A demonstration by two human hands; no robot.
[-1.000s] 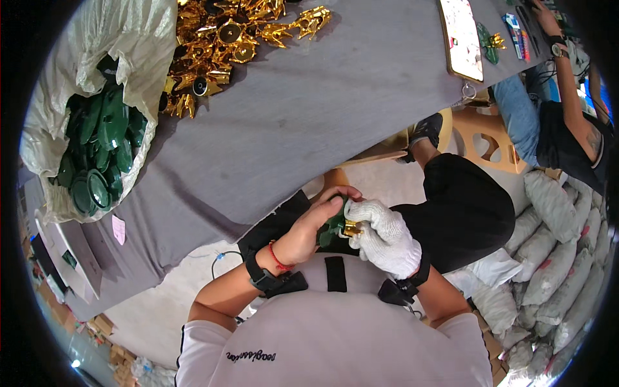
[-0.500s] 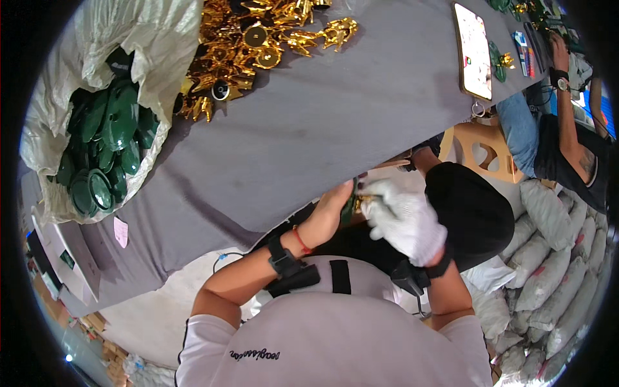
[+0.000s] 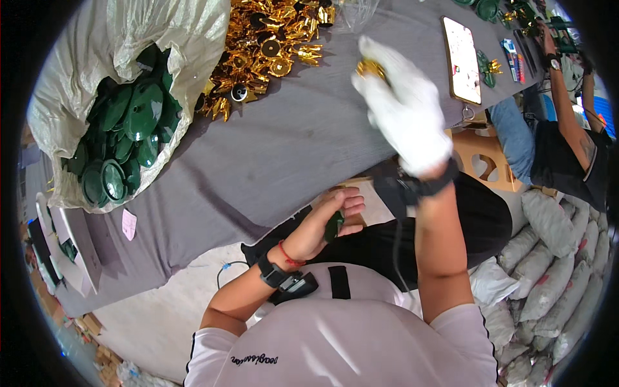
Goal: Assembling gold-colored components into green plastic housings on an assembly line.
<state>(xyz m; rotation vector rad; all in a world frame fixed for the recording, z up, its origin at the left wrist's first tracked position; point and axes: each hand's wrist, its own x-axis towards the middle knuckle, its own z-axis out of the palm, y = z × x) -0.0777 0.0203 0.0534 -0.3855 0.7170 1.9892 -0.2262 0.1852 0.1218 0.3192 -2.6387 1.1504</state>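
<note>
My left hand (image 3: pixel 320 224) is bare and hangs just off the near edge of the table, its fingers curled round a dark green plastic piece (image 3: pixel 334 226). Most of that piece is hidden in the palm. Over the tabletop, my right hand (image 3: pixel 406 106) in a white glove grips a shiny gold plastic piece (image 3: pixel 373 68) between thumb and fingers. To the left of it spreads a pile of similar gold pieces (image 3: pixel 271 48) with pointed prongs and round dark bases. A white woven sack (image 3: pixel 200 39) lies open at the left, full of glossy green oval plastic parts (image 3: pixel 143 111).
A lit phone (image 3: pixel 461 61) lies right of my gloved hand, near a green-and-gold piece (image 3: pixel 487 68). Grey cloth (image 3: pixel 258 155) covers the table. Another person's arm (image 3: pixel 570 116) reaches in at the far right. Stuffed sacks (image 3: pixel 554 258) are stacked at lower right.
My right hand has left my left hand and moved up over the table with a gold piece. My left hand has shifted slightly down and left, still round the green piece.
</note>
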